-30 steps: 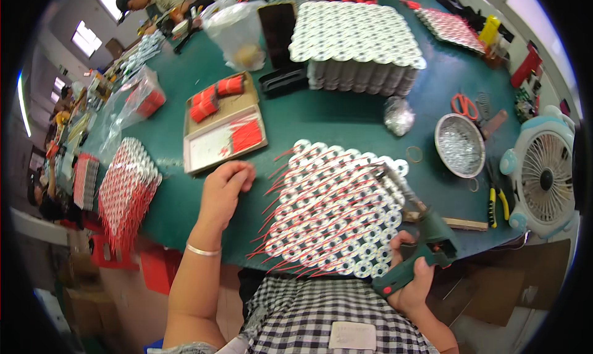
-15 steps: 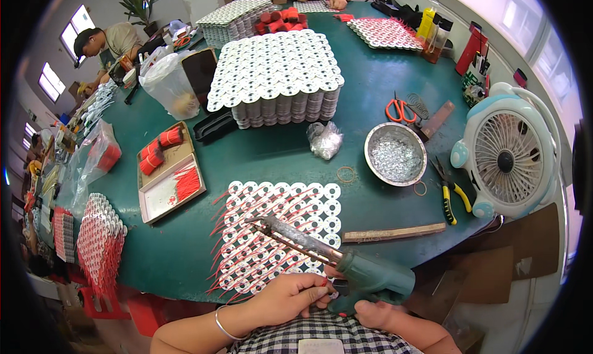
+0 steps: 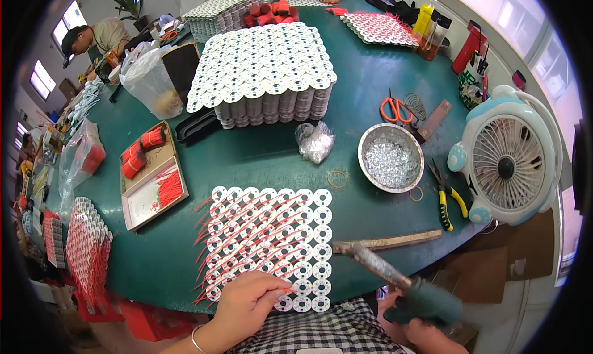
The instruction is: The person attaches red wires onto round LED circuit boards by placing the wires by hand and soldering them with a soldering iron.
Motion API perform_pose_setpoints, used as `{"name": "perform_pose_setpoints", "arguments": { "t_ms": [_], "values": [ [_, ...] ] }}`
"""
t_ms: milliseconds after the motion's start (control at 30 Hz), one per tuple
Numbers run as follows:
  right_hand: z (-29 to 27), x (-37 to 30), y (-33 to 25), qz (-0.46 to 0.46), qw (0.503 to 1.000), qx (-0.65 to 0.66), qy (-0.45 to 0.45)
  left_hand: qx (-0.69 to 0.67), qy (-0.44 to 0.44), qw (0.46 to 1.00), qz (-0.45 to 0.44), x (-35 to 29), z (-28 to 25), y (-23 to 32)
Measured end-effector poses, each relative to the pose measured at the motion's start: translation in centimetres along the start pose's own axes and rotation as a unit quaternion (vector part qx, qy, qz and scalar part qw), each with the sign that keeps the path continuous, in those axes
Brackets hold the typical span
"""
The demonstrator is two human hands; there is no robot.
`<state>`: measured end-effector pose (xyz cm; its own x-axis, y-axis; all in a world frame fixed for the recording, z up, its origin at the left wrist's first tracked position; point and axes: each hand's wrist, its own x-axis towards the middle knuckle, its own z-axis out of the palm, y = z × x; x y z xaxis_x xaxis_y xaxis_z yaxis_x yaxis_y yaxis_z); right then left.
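Observation:
A sheet of round white circuit boards (image 3: 322,233) lies at the table's front, with thin red wires (image 3: 247,230) slanting across most of its rows. Over its lower edge is my left hand (image 3: 247,304), thumb and forefinger closed on a red wire (image 3: 289,289) beside one of the boards. To the right, my right hand (image 3: 426,334) grips a green soldering gun (image 3: 432,301), partly smeared by motion. Its grey barrel points up and left, off the sheet's right side, near a wooden strip (image 3: 395,240).
A tall stack of board sheets (image 3: 262,64) stands behind. A bowl of shiny bits (image 3: 390,156), pliers (image 3: 450,196), scissors (image 3: 395,110) and a fan (image 3: 506,162) are on the right. A box of red wires (image 3: 154,175) sits left. Other people work at the far sides.
The soldering gun has swung right and down, away from the boards. My left hand has moved left, off the gun's side, and now pinches a wire over the sheet. The view has shifted slightly.

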<state>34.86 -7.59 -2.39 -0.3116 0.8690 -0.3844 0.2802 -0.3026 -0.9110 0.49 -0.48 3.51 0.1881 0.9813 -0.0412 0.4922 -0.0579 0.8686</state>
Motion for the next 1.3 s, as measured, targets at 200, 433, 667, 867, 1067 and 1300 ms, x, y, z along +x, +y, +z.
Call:
{"name": "perform_pose_setpoints", "arguments": {
  "t_ms": [200,433,667,867,1067,1300],
  "values": [
    [1.6,-0.4,0.7,-0.092,0.992,0.019,0.08,0.249,0.104,0.95,0.158,0.3,1.8,-0.3],
    [1.9,-0.2,1.5,-0.121,0.989,0.084,0.023,0.331,0.102,0.915,0.208,0.6,3.1,-1.4],
    [2.5,-0.5,2.2,-0.125,0.989,0.017,0.075,0.328,0.087,0.918,0.205,0.8,3.3,-1.8],
    [3.6,0.2,2.3,-0.151,0.984,0.066,0.063,0.314,0.086,0.923,0.206,0.8,3.5,-2.2],
    [3.0,0.4,1.3,-0.108,0.99,-0.09,0.029,0.308,0.081,0.926,0.202,0.8,3.4,-2.4],
    [3.2,1.0,-1.6,-0.13,0.986,-0.097,0.034,0.303,0.074,0.928,0.205,0.9,3.4,-2.3]
  ]
}}
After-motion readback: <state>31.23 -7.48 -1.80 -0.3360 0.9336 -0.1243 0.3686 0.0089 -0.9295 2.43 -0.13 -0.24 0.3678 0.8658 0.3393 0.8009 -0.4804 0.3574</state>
